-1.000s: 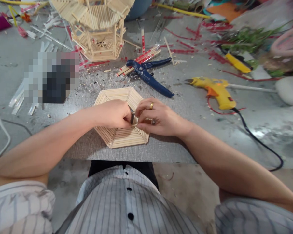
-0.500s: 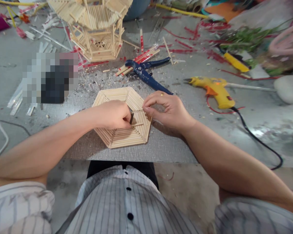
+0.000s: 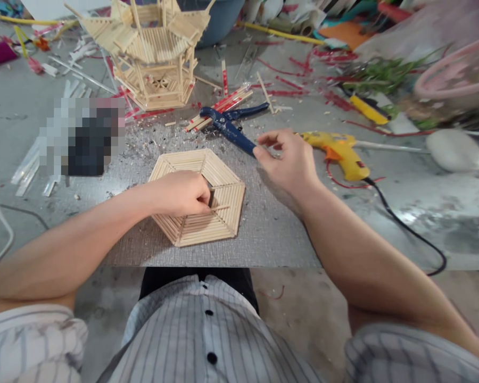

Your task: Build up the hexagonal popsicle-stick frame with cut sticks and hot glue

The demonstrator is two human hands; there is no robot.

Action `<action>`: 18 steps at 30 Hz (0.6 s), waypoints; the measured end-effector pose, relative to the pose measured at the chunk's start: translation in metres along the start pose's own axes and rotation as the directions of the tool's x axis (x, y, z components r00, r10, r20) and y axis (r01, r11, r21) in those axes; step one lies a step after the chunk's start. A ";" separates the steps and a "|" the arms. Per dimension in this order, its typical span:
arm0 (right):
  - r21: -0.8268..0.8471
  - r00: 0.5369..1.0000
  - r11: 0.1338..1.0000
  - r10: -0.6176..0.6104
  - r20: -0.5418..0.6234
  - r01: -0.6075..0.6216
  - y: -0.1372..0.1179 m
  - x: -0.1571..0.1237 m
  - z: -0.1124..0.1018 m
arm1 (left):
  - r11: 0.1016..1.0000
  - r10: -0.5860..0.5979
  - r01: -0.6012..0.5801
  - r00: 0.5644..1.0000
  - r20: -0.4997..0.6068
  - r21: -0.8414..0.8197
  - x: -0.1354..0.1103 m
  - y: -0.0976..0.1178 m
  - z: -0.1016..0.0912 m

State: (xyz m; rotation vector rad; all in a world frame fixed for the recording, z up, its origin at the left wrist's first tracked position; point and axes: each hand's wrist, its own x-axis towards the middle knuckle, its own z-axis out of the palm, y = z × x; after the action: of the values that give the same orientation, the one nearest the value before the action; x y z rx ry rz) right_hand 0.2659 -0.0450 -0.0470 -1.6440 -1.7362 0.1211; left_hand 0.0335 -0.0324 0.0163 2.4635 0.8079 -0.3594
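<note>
Low over a hexagonal panel of wooden sticks, my left hand is closed, pinching a short wooden stick that points right across the panel. Part of the panel's dark centre opening shows beside the fingers; the rest is hidden by the hand. My right hand is off the panel, its thumb and forefinger apart at the handle end of the blue cutter. I cannot tell whether the fingertips touch that handle. Behind the right hand lies a yellow hot glue gun, its nozzle partly covered.
A pagoda-like model of wooden sticks stands at the back. Red-marked sticks lie under the cutter. Clear glue sticks are at left, near a dark blurred object. A black cord runs from the glue gun towards the table's front edge.
My right hand has left the panel's right edge and moved up and right to the cutter's handle end. My left hand still pinches the stick over the panel. The view has shifted slightly.
</note>
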 end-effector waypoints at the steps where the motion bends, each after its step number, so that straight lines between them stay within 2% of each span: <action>1: -0.032 1.000 0.999 0.015 0.011 -0.015 0.005 0.002 0.002 | 1.000 -0.006 0.006 1.000 0.000 0.004 0.000 0.000 0.000; 4: -0.102 0.997 0.995 0.025 0.071 -0.018 0.017 0.005 0.011 | 1.000 -0.007 0.007 1.000 -0.008 0.004 -0.001 0.000 -0.001; 12: -0.176 0.997 0.984 -0.027 0.074 0.040 0.031 0.011 0.028 | 0.999 -0.003 0.002 0.999 -0.033 -0.050 -0.001 -0.001 -0.002; 18: -0.113 0.996 0.990 0.084 0.029 -0.081 0.027 0.009 0.023 | 0.999 -0.011 0.010 1.000 -0.019 -0.047 -0.002 -0.002 -0.002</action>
State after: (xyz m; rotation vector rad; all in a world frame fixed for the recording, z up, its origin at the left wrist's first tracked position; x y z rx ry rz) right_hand 0.2759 -0.0227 -0.0743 -1.8053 -1.7280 0.0929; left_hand 0.0304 -0.0310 0.0177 2.4233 0.8283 -0.3176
